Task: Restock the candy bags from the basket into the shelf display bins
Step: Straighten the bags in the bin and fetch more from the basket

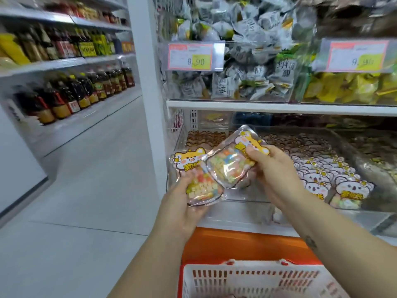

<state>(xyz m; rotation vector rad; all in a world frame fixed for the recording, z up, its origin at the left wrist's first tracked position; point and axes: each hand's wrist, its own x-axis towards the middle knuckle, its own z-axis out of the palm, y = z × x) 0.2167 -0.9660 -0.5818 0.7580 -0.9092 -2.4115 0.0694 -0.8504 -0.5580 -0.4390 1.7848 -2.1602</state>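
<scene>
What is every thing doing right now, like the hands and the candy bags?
left hand, holds the left candy bag from below.
right hand, pinches the right candy bag's top.
left candy bag, full, upright.
right candy bag, full, tilted, overlapping the other.
display bin, partly filled with standing bags.
basket, under the hands, contents hidden.

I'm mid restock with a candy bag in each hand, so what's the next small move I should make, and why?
Probably ease the right hand forward and set its clear bag of pastel candy with a yellow cartoon header upright in the clear plastic shelf bin, beside the rows of white-headed bags. It is held right at that bin, and the left hand holds a matching second bag waiting.
</scene>
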